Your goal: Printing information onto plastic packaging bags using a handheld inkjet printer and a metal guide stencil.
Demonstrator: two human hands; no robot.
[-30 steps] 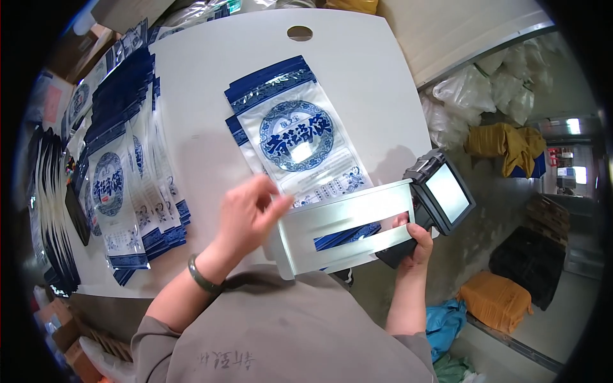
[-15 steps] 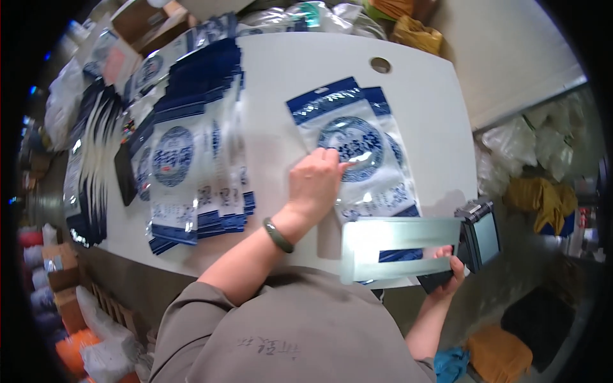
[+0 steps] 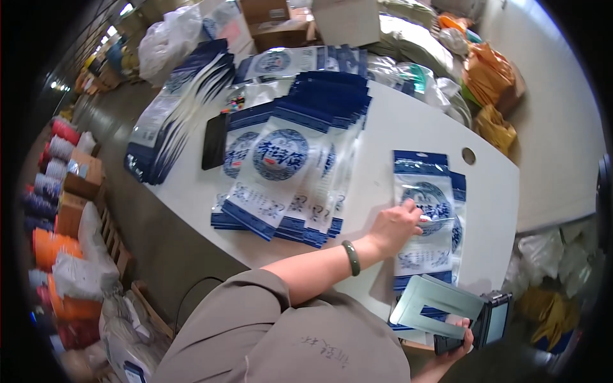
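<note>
A flat blue-and-white packaging bag (image 3: 424, 191) lies on the white table, its round printed pattern facing up. Part of a second bag (image 3: 461, 191) shows from under its right side. My left hand (image 3: 394, 231), a green bangle on its wrist, has its fingers closed together at the middle of the top bag; the fingertips touch the film. In my right hand (image 3: 458, 343) is a black handheld printer (image 3: 495, 322) with a screen. Its silver metal plate (image 3: 440, 295), with a rectangular cutout, extends over the bag's lower end.
Overlapping bags form a pile (image 3: 281, 153) left of my left hand. Beyond it lie a dark phone (image 3: 214, 142) and a fanned stack of bags (image 3: 167, 124). Near the far edge, the table has a round hole (image 3: 469, 156). Cardboard boxes (image 3: 84, 172) stand on the floor at left.
My view has swung left, so the table sits farther right in it. The printer's plate is tilted more. My left hand stays on the top bag.
</note>
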